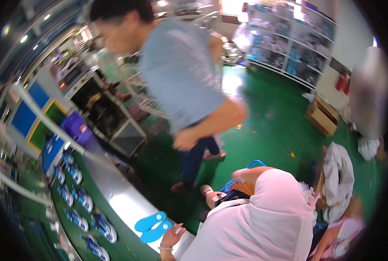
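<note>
A shiny metal desk (pixel 126 200) is carrying two bright blue insoles (pixel 156 232), which are lying side by side at its near end. The left hand (pixel 172 237) is resting just beside them, its grip loosely wide with fingers slightly curled. Left of the desk, a green belt (pixel 126 243) is holding rows of blue-and-white shoes (pixel 103 227); at the desk's far end a purple box (pixel 77 129) is standing. Right of the desk, a green floor (pixel 268 117) is stretching toward a loaded shelf (pixel 285 50), with a cardboard box (pixel 322 115) sitting at the wall side.

A person in a blue shirt (pixel 181 74) is blurring with motion and covering part of the room beyond the desk. A pale sleeve (pixel 281 187) is blocking much of the area right of the desk; the right hand's grip I cannot tell. Farther right, a large smeared shape (pixel 370 93) is staying unreadable, and the left forearm is being cut off by the lower edge.
</note>
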A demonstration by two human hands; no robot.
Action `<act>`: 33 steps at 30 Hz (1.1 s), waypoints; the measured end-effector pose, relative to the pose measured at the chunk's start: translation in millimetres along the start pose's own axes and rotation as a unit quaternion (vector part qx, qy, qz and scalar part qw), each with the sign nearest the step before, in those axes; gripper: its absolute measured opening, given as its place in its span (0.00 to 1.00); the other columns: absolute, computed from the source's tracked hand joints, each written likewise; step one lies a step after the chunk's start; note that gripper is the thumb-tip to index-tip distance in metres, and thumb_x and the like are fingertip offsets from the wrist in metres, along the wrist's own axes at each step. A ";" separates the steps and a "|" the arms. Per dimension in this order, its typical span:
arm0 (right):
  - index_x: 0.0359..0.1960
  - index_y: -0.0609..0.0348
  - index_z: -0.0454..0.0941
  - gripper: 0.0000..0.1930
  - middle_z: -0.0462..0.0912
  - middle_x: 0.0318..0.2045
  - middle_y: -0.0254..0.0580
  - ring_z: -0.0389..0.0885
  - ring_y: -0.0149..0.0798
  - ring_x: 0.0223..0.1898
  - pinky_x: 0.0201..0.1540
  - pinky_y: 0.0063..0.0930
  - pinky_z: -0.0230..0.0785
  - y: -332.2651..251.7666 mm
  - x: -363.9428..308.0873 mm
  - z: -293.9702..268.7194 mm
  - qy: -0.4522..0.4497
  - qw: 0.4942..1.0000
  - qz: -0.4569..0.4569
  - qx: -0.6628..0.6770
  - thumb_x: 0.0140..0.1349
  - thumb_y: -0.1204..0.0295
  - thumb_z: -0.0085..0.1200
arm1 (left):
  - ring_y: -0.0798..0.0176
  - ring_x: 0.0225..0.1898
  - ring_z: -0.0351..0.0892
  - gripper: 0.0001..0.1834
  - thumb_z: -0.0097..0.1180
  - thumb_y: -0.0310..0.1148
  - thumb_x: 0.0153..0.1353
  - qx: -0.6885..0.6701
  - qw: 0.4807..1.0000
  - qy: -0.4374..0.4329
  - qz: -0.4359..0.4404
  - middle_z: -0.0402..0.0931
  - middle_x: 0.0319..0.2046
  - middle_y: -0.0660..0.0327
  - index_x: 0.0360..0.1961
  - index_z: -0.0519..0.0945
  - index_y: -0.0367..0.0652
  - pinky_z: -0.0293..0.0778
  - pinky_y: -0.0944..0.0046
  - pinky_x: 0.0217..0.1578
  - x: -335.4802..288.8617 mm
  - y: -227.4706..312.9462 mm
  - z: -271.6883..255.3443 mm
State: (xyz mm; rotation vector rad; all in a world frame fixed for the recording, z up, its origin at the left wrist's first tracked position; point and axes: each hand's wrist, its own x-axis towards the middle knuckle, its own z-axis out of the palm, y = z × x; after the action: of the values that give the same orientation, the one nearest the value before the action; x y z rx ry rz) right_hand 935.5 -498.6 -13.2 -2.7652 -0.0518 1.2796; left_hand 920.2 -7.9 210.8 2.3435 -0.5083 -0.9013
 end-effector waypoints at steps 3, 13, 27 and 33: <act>0.39 0.59 0.77 0.20 0.77 0.42 0.50 0.76 0.46 0.43 0.44 0.37 0.68 67.1 -151.5 0.2 0.060 0.899 0.318 0.296 0.54 0.57 0.45 | 0.50 0.47 0.70 0.23 0.49 0.47 0.56 0.016 0.995 -0.019 0.093 0.72 0.44 0.50 0.48 0.72 0.44 0.67 0.60 0.47 42.1 26.4 -14.8; 0.32 0.59 0.70 0.15 0.72 0.18 0.48 0.71 0.48 0.18 0.20 0.40 0.65 209.6 -246.4 239.2 0.163 0.195 0.565 0.785 0.55 0.60 0.40 | 0.63 0.47 0.71 0.19 0.49 0.37 0.59 -0.190 0.923 -0.260 0.211 0.74 0.44 0.55 0.48 0.70 0.36 0.64 0.69 0.49 206.3 202.7 14.4; 0.44 0.58 0.72 0.16 0.79 0.33 0.39 0.77 0.30 0.33 0.37 0.24 0.71 258.4 -80.4 -242.0 0.354 0.675 0.049 0.646 0.61 0.61 0.45 | 0.70 0.37 0.72 0.16 0.49 0.38 0.59 -0.050 0.962 -0.218 0.156 0.76 0.35 0.61 0.43 0.75 0.37 0.69 0.70 0.37 504.9 327.3 -39.3; 0.44 0.57 0.70 0.16 0.79 0.29 0.35 0.77 0.28 0.27 0.30 0.21 0.70 298.2 -25.6 -190.7 0.231 0.504 0.082 0.828 0.59 0.60 0.47 | 0.67 0.37 0.74 0.20 0.51 0.41 0.58 0.034 0.931 -0.284 0.227 0.77 0.36 0.58 0.47 0.73 0.39 0.70 0.68 0.38 654.2 433.7 -13.8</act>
State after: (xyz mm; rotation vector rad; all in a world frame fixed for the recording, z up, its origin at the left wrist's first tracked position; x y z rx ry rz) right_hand 1061.6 -810.7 99.3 -1.1310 0.9295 0.0431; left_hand 1327.0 -678.4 176.6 1.8621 -1.2686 -1.3315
